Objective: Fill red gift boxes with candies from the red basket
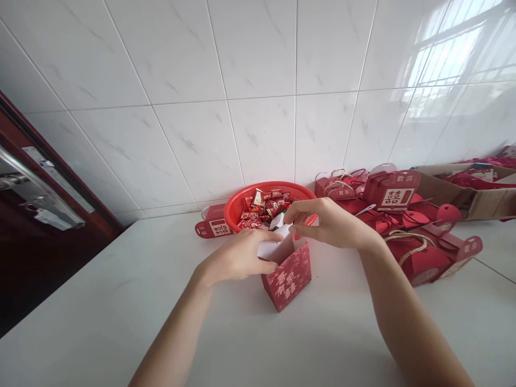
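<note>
A red box [288, 277] with pale characters on its front stands on the white table, its top open and its white inside showing. My left hand [244, 252] grips the box's left side, thumb at the front edge and fingers over the opening. At the box's back right edge, my right hand [318, 220] has its fingers curled together above the opening; what they hold, if anything, is hidden. Just behind the box sits a red plastic basket [231, 209] of wrapped candies [262, 207].
A closed red box [213, 221] lies left of the basket. Several red gift boxes [393, 191] with rope handles are piled on the right, beside a cardboard carton [489, 201]. A tiled wall [262, 129] stands behind; a dark red door [36, 215] is at the left.
</note>
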{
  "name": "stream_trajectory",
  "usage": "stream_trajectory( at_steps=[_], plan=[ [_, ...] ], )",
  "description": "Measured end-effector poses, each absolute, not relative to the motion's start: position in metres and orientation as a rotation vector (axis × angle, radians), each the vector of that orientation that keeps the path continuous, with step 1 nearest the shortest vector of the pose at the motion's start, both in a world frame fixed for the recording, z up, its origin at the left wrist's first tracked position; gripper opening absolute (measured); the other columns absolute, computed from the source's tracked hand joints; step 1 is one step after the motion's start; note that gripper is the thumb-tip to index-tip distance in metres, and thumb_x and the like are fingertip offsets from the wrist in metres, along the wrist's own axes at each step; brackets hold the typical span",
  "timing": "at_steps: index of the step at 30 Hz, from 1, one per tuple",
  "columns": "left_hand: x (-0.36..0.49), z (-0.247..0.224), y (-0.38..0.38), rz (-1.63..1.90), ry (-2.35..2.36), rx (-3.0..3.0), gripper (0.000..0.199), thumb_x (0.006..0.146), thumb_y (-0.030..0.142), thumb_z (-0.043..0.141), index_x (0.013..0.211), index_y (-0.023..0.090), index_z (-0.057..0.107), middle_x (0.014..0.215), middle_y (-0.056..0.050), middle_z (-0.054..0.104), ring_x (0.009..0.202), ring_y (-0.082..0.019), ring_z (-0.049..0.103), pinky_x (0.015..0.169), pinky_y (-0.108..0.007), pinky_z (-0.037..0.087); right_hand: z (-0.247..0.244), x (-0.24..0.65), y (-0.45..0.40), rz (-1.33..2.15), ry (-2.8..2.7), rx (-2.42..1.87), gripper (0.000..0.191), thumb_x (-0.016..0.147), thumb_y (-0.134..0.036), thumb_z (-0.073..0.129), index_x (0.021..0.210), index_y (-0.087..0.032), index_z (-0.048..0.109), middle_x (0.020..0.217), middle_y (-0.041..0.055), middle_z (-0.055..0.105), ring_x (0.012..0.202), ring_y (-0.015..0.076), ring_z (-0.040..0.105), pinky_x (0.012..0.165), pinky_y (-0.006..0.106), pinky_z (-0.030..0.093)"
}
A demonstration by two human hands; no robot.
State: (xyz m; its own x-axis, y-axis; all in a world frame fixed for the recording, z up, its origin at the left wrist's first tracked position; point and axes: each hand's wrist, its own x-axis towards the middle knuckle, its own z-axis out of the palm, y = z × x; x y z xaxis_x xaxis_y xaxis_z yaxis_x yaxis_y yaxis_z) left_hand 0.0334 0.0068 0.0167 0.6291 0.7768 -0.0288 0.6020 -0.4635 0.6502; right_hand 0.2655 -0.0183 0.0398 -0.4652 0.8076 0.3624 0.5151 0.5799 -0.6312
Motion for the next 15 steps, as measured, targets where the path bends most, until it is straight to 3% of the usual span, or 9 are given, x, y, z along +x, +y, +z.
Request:
stream_trajectory(
  at_steps=[5, 9, 11, 15],
  plan=[
    [0.022, 0.021, 0.013, 0.440, 0.882, 2.264, 0.052, 0.070, 0.018, 0.064, 0.119, 0.033, 0.074, 0.119, -0.001, 0.075, 0.105, -0.028, 0.072, 0.073, -0.031, 0.058, 0.040, 0.275, -0.017, 0.618, -2.207, -1.151, 0.051, 0.076, -0.044, 0.079, 0.121, -0.023, 0.065, 0.120, 0.0090, 0.070, 0.113, 0.0283, 0.065, 0.088, 0.037, 0.054],
    [0.014, 0.033, 0.012, 0.552, 0.962, 2.269, 0.050, 0.072, 0.014, 0.062, 0.116, 0.032, 0.076, 0.125, 0.001, 0.073, 0.119, -0.027, 0.066, 0.094, -0.033, 0.057, 0.038, 0.276, -0.014, 0.798, -2.284, -1.172, 0.072, 0.070, -0.043, 0.084, 0.134, -0.024, 0.056, 0.114, 0.0089, 0.071, 0.107, 0.0276, 0.067, 0.083, 0.036, 0.055],
    [0.012, 0.037, 0.012, 0.640, 0.997, 2.242, 0.043, 0.075, 0.016, 0.062, 0.114, 0.031, 0.077, 0.123, 0.001, 0.074, 0.116, -0.026, 0.067, 0.093, -0.032, 0.057, 0.036, 0.274, -0.011, 0.811, -2.282, -1.131, 0.065, 0.072, -0.044, 0.083, 0.129, -0.022, 0.059, 0.105, 0.0072, 0.072, 0.098, 0.0251, 0.068, 0.077, 0.033, 0.054],
    [0.014, 0.041, 0.011, 0.817, 0.974, 2.138, 0.026, 0.086, 0.032, 0.063, 0.106, 0.027, 0.079, 0.112, -0.002, 0.077, 0.101, -0.025, 0.072, 0.085, -0.033, 0.059, 0.033, 0.270, -0.004, 0.753, -2.272, -0.987, 0.033, 0.086, -0.045, 0.071, 0.106, -0.019, 0.068, 0.082, 0.0008, 0.068, 0.073, 0.0160, 0.061, 0.063, 0.027, 0.048]
  ],
)
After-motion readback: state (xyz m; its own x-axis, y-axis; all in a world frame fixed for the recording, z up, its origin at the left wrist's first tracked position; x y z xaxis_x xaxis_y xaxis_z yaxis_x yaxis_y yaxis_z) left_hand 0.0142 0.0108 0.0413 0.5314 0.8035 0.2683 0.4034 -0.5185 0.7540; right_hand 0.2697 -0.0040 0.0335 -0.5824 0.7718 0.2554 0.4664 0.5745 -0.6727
